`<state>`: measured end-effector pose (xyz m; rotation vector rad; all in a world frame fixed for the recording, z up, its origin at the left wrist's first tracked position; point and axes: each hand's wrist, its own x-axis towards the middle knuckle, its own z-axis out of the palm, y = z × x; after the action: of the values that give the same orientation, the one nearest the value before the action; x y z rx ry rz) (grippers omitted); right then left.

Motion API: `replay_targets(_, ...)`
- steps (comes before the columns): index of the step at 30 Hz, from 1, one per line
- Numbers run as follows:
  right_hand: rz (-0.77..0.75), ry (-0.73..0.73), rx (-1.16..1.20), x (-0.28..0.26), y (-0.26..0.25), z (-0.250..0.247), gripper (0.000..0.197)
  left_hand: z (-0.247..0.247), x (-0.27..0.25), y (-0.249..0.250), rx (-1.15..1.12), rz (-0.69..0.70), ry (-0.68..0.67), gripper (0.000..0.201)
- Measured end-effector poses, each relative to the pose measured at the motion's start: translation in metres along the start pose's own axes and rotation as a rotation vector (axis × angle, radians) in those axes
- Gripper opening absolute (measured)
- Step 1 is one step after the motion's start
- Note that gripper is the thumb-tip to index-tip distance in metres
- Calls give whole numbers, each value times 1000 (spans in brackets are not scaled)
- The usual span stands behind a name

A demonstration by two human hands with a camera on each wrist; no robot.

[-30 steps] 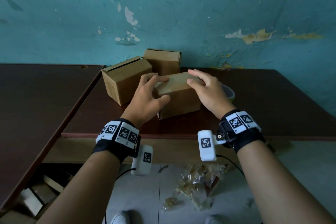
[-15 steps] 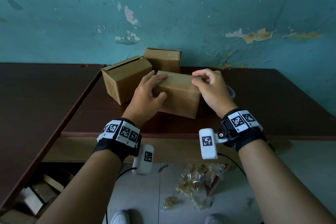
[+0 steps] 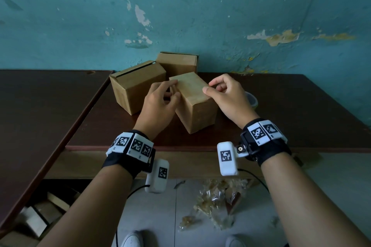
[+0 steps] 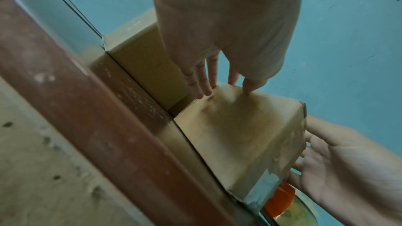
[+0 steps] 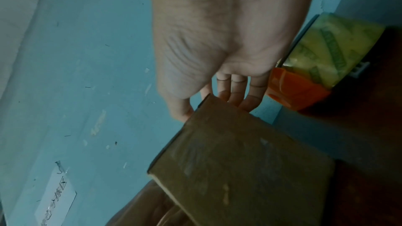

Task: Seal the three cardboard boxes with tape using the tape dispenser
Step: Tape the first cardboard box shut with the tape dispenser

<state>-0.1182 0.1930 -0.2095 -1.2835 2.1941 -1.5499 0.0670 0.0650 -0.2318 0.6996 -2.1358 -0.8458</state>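
Landmark: we place everything from the near box (image 3: 193, 104), which stands on end near the front edge of the table (image 3: 301, 110).
Left box: the left box (image 3: 136, 84) lies just left of the near box; a dark slit runs along its top, so we judge it is not yet sealed.
Back box: the back box (image 3: 177, 63) stands behind the near box, against the wall (image 3: 200, 6); we cannot tell if it has tape.
Left hand: our left hand (image 3: 160, 104) grips the near box on its left side, fingers on the top edge and thumb on the side.
Near box: shiny tape shows on its faces in the wrist views, so we judge this one is sealed or almost.
Right hand: our right hand (image 3: 226, 96) pinches the right top edge of the near box, fingers curled.
Tape dispenser: the tape dispenser (image 5: 313, 64), orange with a yellowish roll, lies on the table just right of the near box, behind the right hand; no hand touches it.
Progress: maybe one box of three is done; at least the left box remains.
Surface: dark brown wood; a second table (image 3: 40, 106) stands to the left.
Room: teal wall with peeling paint; on the floor (image 3: 341, 196) below lie wrappers (image 3: 216, 202).
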Motion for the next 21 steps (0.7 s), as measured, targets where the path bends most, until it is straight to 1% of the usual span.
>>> replay_targets(3, -11, -2, -6, 0, 0, 0, 21, 1, -3, 7, -57, -49, -63, 53)
replay_targets(6, -24, -17, -3, 0, 0, 2, 19, 2, -5, 8, -88, -72, -159, 77)
replay_targets(7, -27, -24, -2, 0, 0, 3, 18, 2, -6, 8, -85, -76, -179, 83)
replay_targets(10, -34, -52, 48, -2, -4, 3, 14, 3, -6, 9, -24, -75, -203, 93)
replay_targets(13, -33, -77, 81, -3, -6, 1, 13, 4, -6, 9, -7, -75, -221, 97)
replay_targets(16, -44, -63, 99, -2, -6, -1, 12, 3, -6, 9, -4, -79, -231, 98)
replay_targets(18, -44, -29, 82, -1, -4, -4, 10, 2, -6, 10, -14, -83, -240, 99)
replay_targets(21, -31, 77, 61, 4, 1, -13, 9, 1, -7, 12, -20, -85, -248, 101)
